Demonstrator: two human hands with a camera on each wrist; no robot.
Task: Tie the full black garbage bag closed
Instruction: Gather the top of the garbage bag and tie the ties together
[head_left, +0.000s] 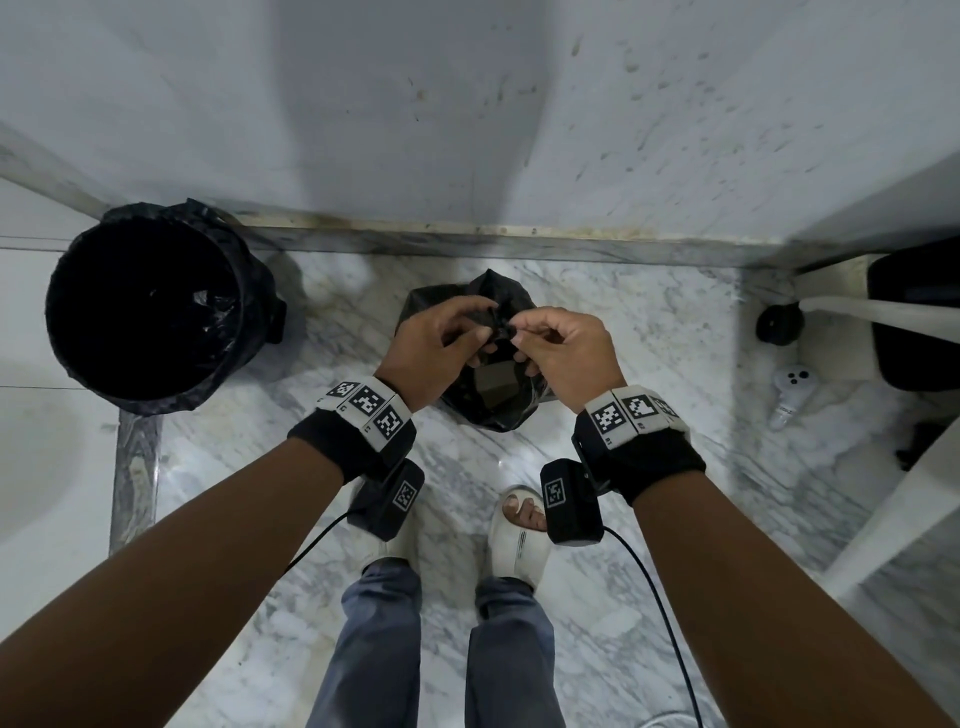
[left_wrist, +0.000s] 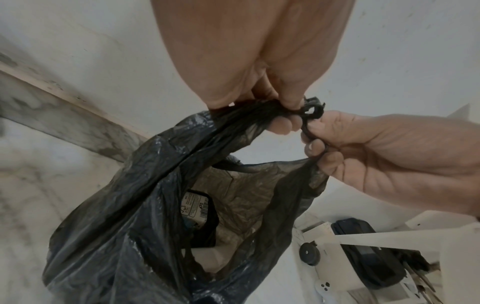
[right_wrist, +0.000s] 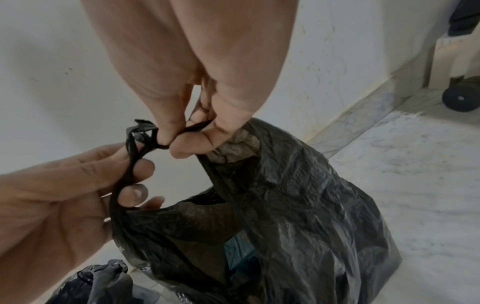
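Both hands (head_left: 498, 338) pinching twisted garbage bag (head_left: 493, 405) ends together, lined bin (head_left: 150, 312) left, white controller (head_left: 792, 387) right

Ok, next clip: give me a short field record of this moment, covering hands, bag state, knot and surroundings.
left hand: pinches one twisted strip of the bag's rim
right hand: pinches the other twisted strip
garbage bag: black, on the marble floor, mouth still gaping, packaging visible inside
knot: strips crossed in a loose loop, not pulled tight
bin: left of the bag, lined with a black liner
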